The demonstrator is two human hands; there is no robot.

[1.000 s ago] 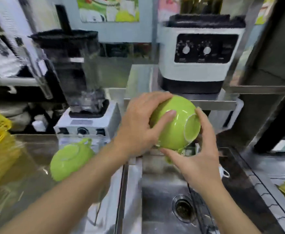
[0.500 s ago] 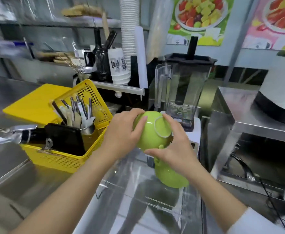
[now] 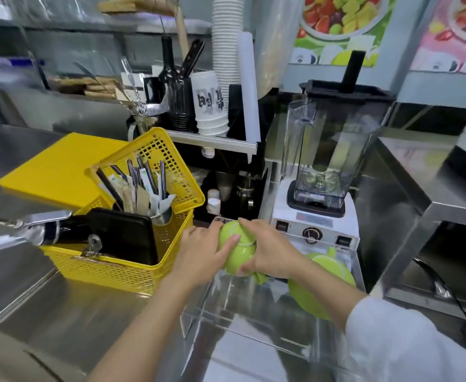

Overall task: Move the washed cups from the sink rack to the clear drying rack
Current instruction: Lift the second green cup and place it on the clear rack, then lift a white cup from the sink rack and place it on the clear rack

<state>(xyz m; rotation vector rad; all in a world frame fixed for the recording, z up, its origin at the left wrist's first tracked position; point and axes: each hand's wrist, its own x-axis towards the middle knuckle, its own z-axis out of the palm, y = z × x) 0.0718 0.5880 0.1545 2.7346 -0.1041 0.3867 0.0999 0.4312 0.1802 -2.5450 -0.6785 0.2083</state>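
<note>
Both hands, left hand [image 3: 201, 252] and right hand [image 3: 267, 252], keep a grip clamped on the upturned green cup [image 3: 237, 252] over the clear drying rack [image 3: 253, 323]; probably light, stiff and wet-slippery, so best held by its sides.

Both hands are on a green cup [image 3: 236, 250], turned upside down with its base ring facing up: the left hand [image 3: 201, 255] cups its near side, the right hand [image 3: 267, 250] wraps the far side, right over the back corner of the clear drying rack [image 3: 253, 326]. A second green cup [image 3: 322, 274] sits inverted in the rack just to the right, partly behind the right forearm. Left of the rack stands a yellow basket [image 3: 132, 268] holding utensils; behind it, a blender [image 3: 325, 161] on its white base.
</note>
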